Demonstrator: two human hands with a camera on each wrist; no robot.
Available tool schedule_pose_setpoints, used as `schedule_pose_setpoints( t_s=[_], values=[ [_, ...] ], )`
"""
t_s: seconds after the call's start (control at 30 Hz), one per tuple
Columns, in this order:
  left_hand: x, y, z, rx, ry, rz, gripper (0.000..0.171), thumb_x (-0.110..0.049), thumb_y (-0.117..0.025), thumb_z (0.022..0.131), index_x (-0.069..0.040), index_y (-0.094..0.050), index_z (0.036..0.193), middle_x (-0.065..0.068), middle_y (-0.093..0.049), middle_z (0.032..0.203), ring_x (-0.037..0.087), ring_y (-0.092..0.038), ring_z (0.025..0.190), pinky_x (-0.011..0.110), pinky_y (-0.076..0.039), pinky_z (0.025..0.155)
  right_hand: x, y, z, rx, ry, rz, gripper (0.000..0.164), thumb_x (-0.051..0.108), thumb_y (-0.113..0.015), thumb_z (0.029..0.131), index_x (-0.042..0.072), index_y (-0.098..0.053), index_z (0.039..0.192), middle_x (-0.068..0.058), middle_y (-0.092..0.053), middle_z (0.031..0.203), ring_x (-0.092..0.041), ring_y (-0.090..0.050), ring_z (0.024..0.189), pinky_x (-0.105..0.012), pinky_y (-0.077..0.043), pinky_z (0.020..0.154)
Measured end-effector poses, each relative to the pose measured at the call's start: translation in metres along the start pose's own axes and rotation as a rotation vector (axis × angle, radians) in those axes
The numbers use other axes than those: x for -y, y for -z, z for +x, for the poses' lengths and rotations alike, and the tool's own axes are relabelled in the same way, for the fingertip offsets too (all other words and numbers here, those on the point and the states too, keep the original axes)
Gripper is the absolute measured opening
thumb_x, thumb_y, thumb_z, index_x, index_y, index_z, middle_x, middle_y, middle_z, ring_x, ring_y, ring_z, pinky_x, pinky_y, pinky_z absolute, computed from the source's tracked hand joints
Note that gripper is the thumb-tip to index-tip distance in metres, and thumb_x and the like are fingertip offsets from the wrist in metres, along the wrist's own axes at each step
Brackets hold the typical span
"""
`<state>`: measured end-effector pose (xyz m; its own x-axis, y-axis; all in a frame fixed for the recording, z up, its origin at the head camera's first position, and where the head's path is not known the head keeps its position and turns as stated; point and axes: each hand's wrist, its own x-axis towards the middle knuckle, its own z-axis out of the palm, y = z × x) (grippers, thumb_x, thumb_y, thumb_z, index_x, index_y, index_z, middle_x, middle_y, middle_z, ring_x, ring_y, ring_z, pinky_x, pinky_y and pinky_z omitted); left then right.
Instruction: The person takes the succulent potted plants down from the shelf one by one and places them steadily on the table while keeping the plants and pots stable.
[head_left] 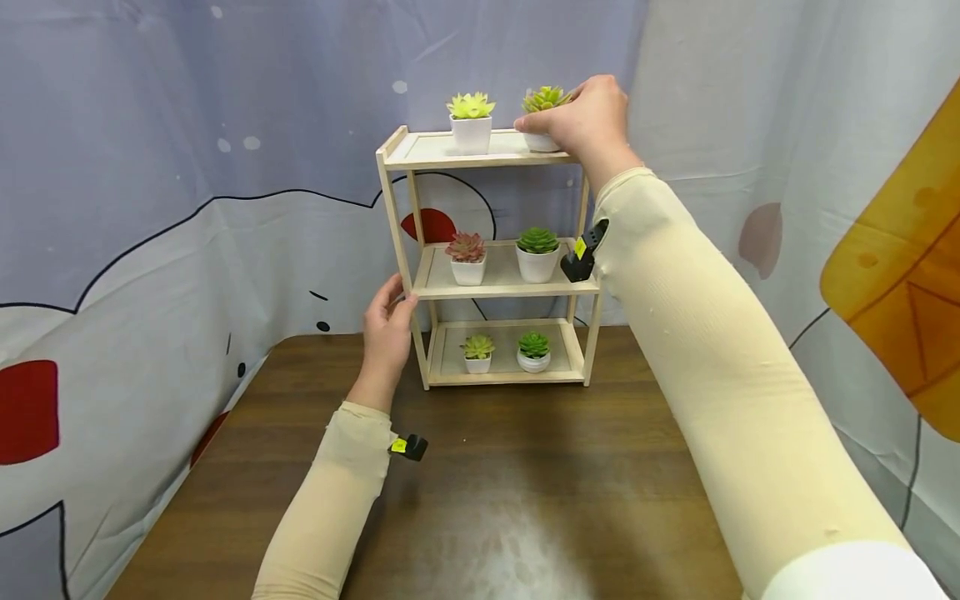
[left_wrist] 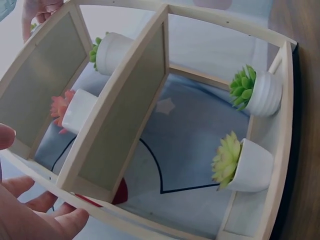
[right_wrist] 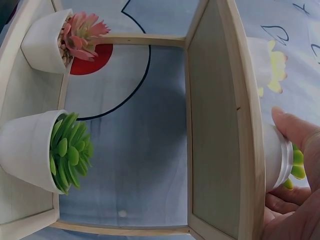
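A small wooden three-tier shelf stands on the table. On its top tier, at the right, my right hand grips a white-potted succulent between thumb and fingers; the pot sits at the board's surface. My left hand holds the shelf's left post beside the middle tier, its thumb and fingers on different sides of the post. Left of the gripped plant stands a yellow-green succulent in a square white pot.
The middle tier carries a red succulent and a dark green succulent. On the bottom tier are a yellow-green succulent and a green succulent. A patterned curtain hangs behind the wooden table.
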<state>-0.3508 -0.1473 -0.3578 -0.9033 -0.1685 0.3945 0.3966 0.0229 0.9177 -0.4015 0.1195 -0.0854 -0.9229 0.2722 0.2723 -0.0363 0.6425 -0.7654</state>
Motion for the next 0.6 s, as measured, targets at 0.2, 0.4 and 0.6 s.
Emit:
schedule_pose_setpoints(
  t_s=[0.2,0.4,0.6],
  values=[
    [-0.0025,0.0013,0.0011,0.003,0.029,-0.014,0.055,-0.013,-0.051,0.106,-0.004,-0.037,0.158,0.018,-0.041,0.161,0.034,-0.043,0.147,0.048,-0.035,0.123,0.001,0.0017,-0.0007,0.024,-0.004,0.025,0.084,0.058,-0.094,0.063,0.017,-0.069,0.131,0.005,-0.058,0.141,-0.009,-0.053,0.113,-0.025,-0.048,0.1],
    [-0.0011,-0.0004,0.0001,0.002,0.022,-0.04,0.055,-0.015,-0.052,0.106,-0.006,-0.038,0.158,0.016,-0.042,0.161,0.03,-0.045,0.146,0.044,-0.036,0.123,0.0004,0.005,-0.0004,0.057,-0.004,0.005,0.084,0.057,-0.093,0.065,0.016,-0.069,0.134,0.005,-0.057,0.144,-0.008,-0.052,0.115,-0.025,-0.048,0.1],
    [0.0011,-0.0013,-0.0011,-0.001,-0.001,-0.042,0.056,-0.02,-0.054,0.105,-0.008,-0.039,0.158,0.013,-0.044,0.16,0.027,-0.046,0.145,0.043,-0.037,0.122,-0.0008,0.0066,-0.0008,0.078,0.008,0.003,0.084,0.054,-0.093,0.067,0.016,-0.067,0.137,0.003,-0.056,0.146,-0.01,-0.053,0.117,-0.025,-0.048,0.1]
  ],
)
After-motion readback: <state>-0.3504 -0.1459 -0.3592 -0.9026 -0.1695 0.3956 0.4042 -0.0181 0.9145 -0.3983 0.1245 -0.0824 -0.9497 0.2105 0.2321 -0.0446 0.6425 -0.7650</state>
